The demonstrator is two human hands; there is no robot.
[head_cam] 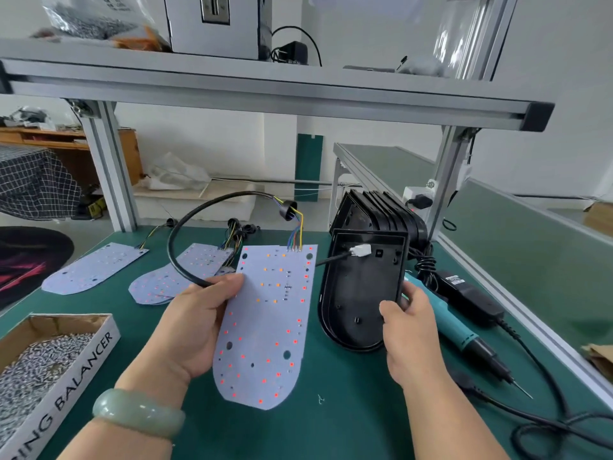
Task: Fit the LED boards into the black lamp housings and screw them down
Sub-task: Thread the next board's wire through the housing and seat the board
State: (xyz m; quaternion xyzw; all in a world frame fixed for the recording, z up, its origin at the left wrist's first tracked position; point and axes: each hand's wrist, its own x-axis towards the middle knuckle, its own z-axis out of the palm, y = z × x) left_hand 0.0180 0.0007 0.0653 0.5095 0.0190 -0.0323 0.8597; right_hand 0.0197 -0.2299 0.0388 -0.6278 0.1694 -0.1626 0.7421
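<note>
One LED board (269, 327) is gripped by the left hand (195, 327). Just right of it — a black lamp housing (360, 293) is grasped at its rim by the right hand (411, 333).

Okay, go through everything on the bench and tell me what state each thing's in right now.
LED board: held in left hand, not yet fitted.
lamp housing: open, no board inside, right hand grips its edge.
white connector: lying inside the housing.
screwdriver: lying on the mat, untouched.
screw box: open, holding screws.
</note>
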